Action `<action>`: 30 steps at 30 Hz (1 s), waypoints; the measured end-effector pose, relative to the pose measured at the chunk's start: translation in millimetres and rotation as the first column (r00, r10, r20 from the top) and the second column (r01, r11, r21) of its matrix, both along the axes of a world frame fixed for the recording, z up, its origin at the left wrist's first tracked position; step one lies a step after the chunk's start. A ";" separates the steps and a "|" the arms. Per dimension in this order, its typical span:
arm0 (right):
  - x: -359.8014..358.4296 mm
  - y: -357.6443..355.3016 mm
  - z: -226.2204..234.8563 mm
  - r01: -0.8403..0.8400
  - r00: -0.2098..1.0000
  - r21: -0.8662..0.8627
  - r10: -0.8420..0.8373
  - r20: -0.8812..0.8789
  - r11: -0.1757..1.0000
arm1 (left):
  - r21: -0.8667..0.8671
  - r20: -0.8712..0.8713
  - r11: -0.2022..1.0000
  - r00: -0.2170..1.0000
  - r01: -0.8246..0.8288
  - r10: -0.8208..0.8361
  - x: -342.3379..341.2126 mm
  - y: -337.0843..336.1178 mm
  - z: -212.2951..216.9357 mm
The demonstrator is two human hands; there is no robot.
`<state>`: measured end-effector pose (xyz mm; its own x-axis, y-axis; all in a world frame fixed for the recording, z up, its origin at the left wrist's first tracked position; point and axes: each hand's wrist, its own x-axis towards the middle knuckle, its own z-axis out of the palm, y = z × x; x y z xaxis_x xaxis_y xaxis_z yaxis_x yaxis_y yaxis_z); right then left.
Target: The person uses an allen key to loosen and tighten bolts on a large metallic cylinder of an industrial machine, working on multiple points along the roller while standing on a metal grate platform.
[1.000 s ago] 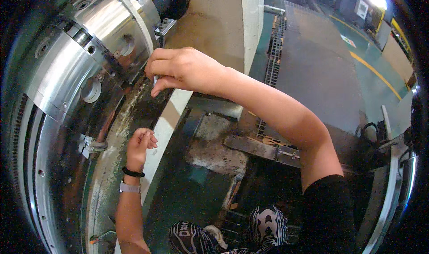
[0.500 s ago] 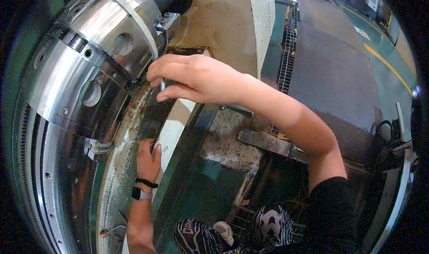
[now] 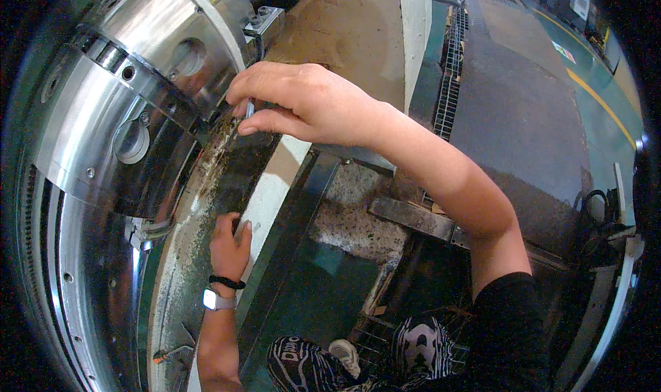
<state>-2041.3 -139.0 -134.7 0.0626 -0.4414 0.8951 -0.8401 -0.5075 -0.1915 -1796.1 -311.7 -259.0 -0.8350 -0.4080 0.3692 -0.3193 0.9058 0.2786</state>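
Note:
A small, slim metal piece (image 3: 250, 108) is pinched between the thumb and fingers of my right hand (image 3: 310, 102); its exact kind is hard to make out. That hand hovers beside a large shiny metal cylinder (image 3: 131, 96) with round recesses, bolt holes and a dark groove around it. My left hand (image 3: 229, 244) leans on the white machine edge (image 3: 272, 185), thumb apart from its fingers and nothing visible in it. A watch (image 3: 211, 299) and a black band (image 3: 227, 282) circle that wrist.
An orange-tipped tool (image 3: 162, 356) lies on the worn ledge at lower left. A metal block (image 3: 265, 20) projects near the cylinder's top. A stained grey bracket (image 3: 406, 216) and a dark platform (image 3: 516, 96) are to the right. My shoe (image 3: 344, 356) shows below.
My view has shifted slightly, and my right hand appears a little higher, still pinching the small metal piece. My left hand stays at the white edge. The watch face has lit up.

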 end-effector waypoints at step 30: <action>27.4 -34.0 -2.0 -0.157 0.634 -0.032 0.126 0.763 0.987 | 0.036 -0.007 0.994 0.995 -0.103 0.103 -3.4 5.0 2.6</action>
